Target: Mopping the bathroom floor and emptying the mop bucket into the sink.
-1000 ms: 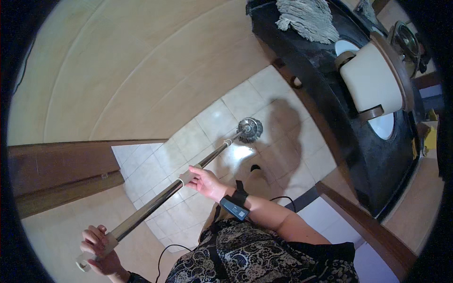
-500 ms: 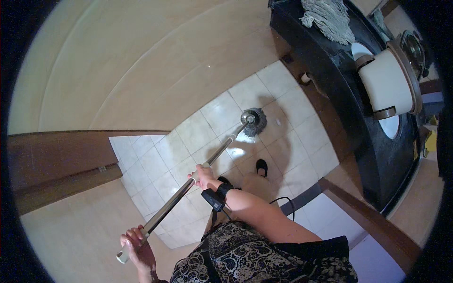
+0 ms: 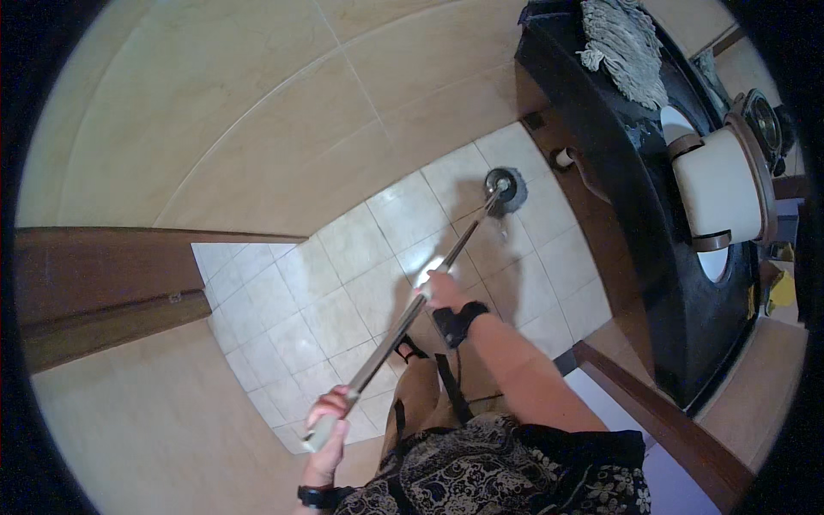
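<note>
Both my hands are closed round the metal pole of a mop (image 3: 383, 348). My left hand (image 3: 329, 421) grips it near the pale end cap, low in the view. Farther up the pole, my right hand (image 3: 440, 292) wraps round it by a light collar; a black strap circles that wrist. The pole slants away to the upper right. Its round head with a grey fringe (image 3: 518, 196) lies on the tiled floor (image 3: 390, 219), close to the dark base below the counter.
A black counter (image 3: 601, 146) runs along the right, bearing a string mop head (image 3: 631, 51) and a white container with brown trim (image 3: 717, 189). A pipe (image 3: 584, 167) shows beneath it. Beige tiled walls (image 3: 257, 112) and a brown door frame (image 3: 103, 270) stand at the left.
The mop head has moved right and away from me, toward the counter. Both my hands have shifted right with the pole and keep hold of it.
</note>
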### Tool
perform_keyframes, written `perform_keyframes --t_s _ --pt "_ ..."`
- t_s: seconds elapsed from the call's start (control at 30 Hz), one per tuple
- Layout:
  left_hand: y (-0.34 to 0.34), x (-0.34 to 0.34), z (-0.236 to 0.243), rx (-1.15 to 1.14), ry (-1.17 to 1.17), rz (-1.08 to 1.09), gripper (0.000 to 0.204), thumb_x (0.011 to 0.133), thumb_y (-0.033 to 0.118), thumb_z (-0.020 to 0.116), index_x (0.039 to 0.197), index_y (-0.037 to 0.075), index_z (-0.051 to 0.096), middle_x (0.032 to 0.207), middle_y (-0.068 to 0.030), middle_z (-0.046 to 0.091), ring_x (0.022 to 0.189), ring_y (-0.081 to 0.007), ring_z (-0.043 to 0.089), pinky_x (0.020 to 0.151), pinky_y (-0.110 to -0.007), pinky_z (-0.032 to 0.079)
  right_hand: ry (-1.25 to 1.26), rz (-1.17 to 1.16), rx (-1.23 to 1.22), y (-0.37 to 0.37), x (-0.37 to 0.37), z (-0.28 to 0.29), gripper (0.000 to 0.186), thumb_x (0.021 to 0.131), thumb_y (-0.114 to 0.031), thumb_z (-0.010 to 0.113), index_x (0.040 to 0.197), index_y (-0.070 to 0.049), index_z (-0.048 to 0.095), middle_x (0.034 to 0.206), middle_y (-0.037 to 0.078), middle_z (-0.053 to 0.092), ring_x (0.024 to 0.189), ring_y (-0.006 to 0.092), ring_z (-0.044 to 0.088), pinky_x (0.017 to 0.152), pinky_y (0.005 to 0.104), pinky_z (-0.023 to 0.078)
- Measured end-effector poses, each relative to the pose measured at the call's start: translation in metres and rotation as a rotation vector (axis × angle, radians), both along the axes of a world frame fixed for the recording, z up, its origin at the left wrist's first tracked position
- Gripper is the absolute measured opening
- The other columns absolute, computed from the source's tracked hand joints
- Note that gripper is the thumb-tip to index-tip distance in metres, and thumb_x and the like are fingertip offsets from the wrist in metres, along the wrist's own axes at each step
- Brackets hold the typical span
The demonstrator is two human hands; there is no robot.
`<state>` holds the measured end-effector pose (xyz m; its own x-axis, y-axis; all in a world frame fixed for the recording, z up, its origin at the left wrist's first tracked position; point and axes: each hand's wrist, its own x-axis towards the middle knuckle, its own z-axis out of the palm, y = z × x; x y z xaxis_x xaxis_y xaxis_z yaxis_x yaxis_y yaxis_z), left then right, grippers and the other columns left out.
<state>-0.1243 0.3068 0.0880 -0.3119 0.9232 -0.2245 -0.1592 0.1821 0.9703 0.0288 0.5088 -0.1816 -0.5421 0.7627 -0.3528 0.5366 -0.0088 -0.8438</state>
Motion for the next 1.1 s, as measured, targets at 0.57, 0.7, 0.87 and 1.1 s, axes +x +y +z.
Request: perform_keyframes --t_s 0.57,0.7,0.87,1.1 --pt "-0.109 -0.081 0.123 0.05 0.448 0.348 0.018 0.082 0.024 0.044 0.072 0.008 0.044 0.071 -0.0058 0.047 0.084 -0.0275 0.048 0.08 -0.048 0.039 0.15 0.226 -0.176 -0.179 -0.218 0.035 0.028 0.064 -0.017 0.062 0.084 -0.005 0.047 0.074 0.009 0.057 0.065 0.0232 0.057 0.055 0.0362 0.046" --pt "-0.126 -0.108 0.148 0.111 0.646 0.456 0.035 0.082 0.027 0.033 0.051 0.011 0.029 0.053 -0.002 0.032 0.063 -0.0225 0.041 0.073 -0.046 0.042 0.495 -0.622 -1.576 -0.189 -0.232 0.139 0.021 0.077 -0.017 0.05 0.09 -0.003 0.041 0.077 0.01 0.055 0.063 0.0262 0.061 0.052 0.0407 0.051" --pt "-0.101 -0.114 0.149 0.105 0.597 0.398 0.03 0.082 0.025 0.035 0.058 0.007 0.039 0.061 -0.0095 0.042 0.071 -0.0282 0.048 0.073 -0.046 0.042 0.539 -0.646 -1.51 -0.162 -0.193 0.15 0.028 0.079 -0.02 0.05 0.097 -0.003 0.038 0.085 0.016 0.055 0.068 0.0281 0.062 0.053 0.0423 0.052" --pt "-0.022 -0.048 0.105 0.089 0.306 0.261 0.026 0.073 0.029 0.05 0.061 0.01 0.037 0.061 -0.0033 0.038 0.068 -0.0206 0.046 0.076 -0.041 0.038 0.703 -0.86 -1.418 -0.101 -0.077 0.108 0.026 0.083 -0.02 0.047 0.099 -0.002 0.039 0.086 0.014 0.053 0.073 0.029 0.06 0.058 0.0468 0.05"
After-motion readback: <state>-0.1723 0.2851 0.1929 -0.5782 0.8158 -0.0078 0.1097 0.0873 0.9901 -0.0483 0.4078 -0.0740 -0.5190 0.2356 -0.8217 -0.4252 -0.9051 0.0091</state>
